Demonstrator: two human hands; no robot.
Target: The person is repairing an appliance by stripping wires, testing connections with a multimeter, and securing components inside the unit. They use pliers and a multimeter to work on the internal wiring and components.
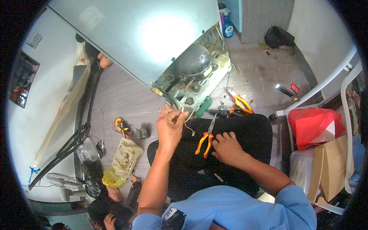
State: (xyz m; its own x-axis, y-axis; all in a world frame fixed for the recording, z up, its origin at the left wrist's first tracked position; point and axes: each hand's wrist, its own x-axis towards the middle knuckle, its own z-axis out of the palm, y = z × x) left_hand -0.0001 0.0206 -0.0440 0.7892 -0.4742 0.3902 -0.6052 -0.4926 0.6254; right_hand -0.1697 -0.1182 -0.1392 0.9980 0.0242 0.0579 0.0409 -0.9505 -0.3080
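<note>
You are seated on the floor of a home room used as a makeshift repair spot. A refrigerator lies tipped over, its rear bay open on the black compressor and wiring. Hand tools lie loose on the grey plank floor: pliers, a lit torch, a meter. A spray bottle, a red bag and a cardboard box line the room's edges.

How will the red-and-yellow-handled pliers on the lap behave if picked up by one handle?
The pliers look rigid metal, likely hefty for their size. Gripped by one handle, the other would probably swing at the pivot. The moulded grips seem unlikely to slip; lying flat beside the right hand, they shouldn't roll.
</note>
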